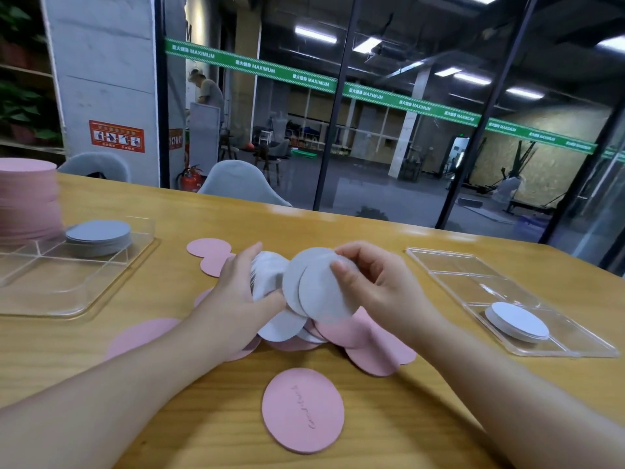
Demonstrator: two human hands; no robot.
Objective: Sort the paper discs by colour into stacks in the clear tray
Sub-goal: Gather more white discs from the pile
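Observation:
My left hand [238, 286] grips a fanned bunch of grey discs [270, 274] above the middle of the table. My right hand [365, 275] pinches two overlapping grey discs [321, 292] by their upper edge, right beside that bunch. Beneath both hands lies a loose pile of pink discs [368, 340] mixed with a few grey ones [282, 324]. A single pink disc [302, 409] lies nearest to me. The clear tray on the left [77, 296] holds a grey stack [98, 235] and a tall pink stack [27, 198].
A second clear tray [473, 275] sits at the right with a short grey stack [517, 321] in its near compartment. More pink discs [209, 248] lie behind my left hand. Grey chairs [236, 182] and a glass wall stand beyond the table's far edge.

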